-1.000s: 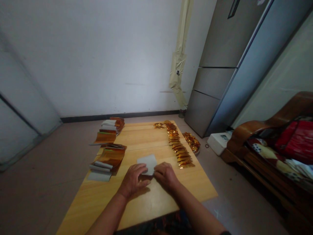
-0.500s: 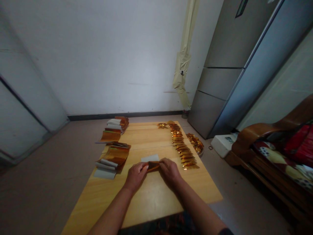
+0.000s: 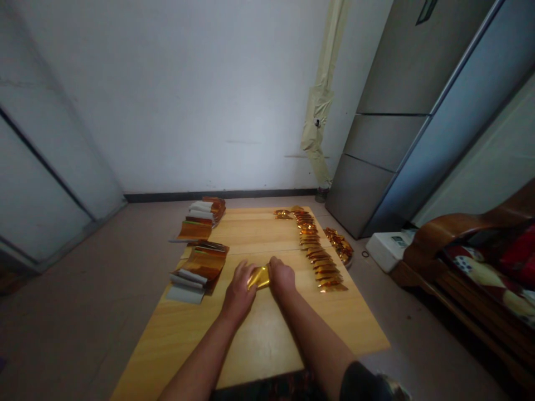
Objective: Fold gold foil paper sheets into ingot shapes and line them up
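Observation:
A shiny gold foil paper point(image 3: 259, 277), partly folded, is held between my two hands over the wooden table point(image 3: 267, 340). My left hand point(image 3: 241, 289) grips its left end, with the fingers closed along the edge. At the opposite end, my right hand point(image 3: 282, 277) pinches the paper, thumb and fingers together. Stacks of gold-and-grey paper sheets point(image 3: 207, 264) lie fanned out to the left. To the right runs a long row of folded gold foil pieces point(image 3: 317, 256), overlapping one another.
More paper sheets point(image 3: 211, 209) are piled at the table's far left corner. Beyond the right edge, a container of folded gold pieces point(image 3: 339, 245) stands low. A white box point(image 3: 387, 250), a wooden bench point(image 3: 468, 228) and a refrigerator point(image 3: 371, 167) are on the right.
The paper between my hands has turned from a dark brown, open shape with a grey flap behind it to a bright gold folded face. The view has shifted slightly.

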Tool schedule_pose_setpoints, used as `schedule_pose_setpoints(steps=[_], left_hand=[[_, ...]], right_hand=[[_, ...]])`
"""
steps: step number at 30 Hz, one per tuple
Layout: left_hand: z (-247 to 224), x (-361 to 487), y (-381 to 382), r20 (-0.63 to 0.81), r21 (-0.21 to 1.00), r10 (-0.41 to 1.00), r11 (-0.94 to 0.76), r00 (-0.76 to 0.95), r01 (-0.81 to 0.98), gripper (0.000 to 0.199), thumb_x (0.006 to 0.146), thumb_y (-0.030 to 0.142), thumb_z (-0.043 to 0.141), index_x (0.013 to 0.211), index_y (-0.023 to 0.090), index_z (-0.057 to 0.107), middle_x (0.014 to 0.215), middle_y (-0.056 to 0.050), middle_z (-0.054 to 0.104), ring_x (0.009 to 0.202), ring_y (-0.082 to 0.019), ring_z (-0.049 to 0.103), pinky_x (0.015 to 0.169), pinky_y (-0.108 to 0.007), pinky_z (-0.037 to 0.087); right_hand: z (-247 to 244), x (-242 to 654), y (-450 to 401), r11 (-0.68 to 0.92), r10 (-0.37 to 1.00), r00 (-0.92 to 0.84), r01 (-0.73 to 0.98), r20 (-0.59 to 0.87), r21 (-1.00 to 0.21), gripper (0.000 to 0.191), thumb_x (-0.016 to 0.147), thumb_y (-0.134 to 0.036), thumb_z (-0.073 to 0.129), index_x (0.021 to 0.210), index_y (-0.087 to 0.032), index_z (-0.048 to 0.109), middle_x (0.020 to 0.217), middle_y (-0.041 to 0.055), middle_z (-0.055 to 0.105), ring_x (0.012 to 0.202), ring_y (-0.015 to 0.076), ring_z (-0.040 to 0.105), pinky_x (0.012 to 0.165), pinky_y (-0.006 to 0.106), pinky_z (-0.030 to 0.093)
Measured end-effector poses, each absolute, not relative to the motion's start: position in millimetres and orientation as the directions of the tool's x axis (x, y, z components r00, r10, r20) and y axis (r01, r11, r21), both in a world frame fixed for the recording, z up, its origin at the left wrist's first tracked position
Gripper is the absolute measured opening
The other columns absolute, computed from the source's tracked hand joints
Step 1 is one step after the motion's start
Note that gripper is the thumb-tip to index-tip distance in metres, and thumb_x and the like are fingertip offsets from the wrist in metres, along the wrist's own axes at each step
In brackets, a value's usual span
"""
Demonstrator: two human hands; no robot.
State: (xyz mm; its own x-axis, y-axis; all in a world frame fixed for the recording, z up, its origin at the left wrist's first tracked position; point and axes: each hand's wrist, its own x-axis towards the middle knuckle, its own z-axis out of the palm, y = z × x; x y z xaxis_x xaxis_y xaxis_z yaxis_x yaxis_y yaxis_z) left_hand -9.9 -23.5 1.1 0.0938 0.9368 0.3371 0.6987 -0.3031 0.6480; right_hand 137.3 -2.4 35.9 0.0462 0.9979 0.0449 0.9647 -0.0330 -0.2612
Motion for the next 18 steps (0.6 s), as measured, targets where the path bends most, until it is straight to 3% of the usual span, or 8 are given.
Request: schedule_pose_setpoints(steps=[5,11,18], left_hand=[[-9,-8,-22,0.355,0.564,0.929,-0.3,0.103,0.77,0.038,0.082,0.017,0.049,0.119,0.018,0.056,0.15,-0.012,0.03,0.13,-0.024,0.043,0.107,-0.039,0.04],[-12,-6,-23,0.385,0.527,0.916,-0.319,0.113,0.788,0.034,0.087,0.012,0.039,0.113,0.019,0.06,0.147,-0.01,0.037,0.131,-0.022,0.044,0.106,-0.037,0.042],[-9,-4,-25,0.342,0.489,0.93,-0.297,0.133,0.82,0.029,0.089,0.016,0.037,0.101,0.017,0.064,0.144,-0.011,0.043,0.131,-0.023,0.042,0.107,-0.039,0.04]], right_hand=[[30,133,0,-0.021,0.997,0.032,0.986,0.064,-0.168,0.019,0.097,-0.022,0.035,0.1,-0.019,0.054,0.089,0.0069,0.067,0.074,0.0171,0.068,0.058,0.022,0.043],[16,132,3,-0.005,0.994,0.016,0.994,0.106,-0.109,0.016,0.093,-0.015,0.039,0.099,-0.018,0.053,0.088,0.0086,0.065,0.075,0.0176,0.069,0.059,0.022,0.047],[19,130,8,-0.037,0.998,0.043,0.993,0.055,-0.113,0.016,0.094,-0.015,0.039,0.101,-0.017,0.054,0.089,0.0093,0.067,0.078,0.0186,0.069,0.062,0.024,0.049]])
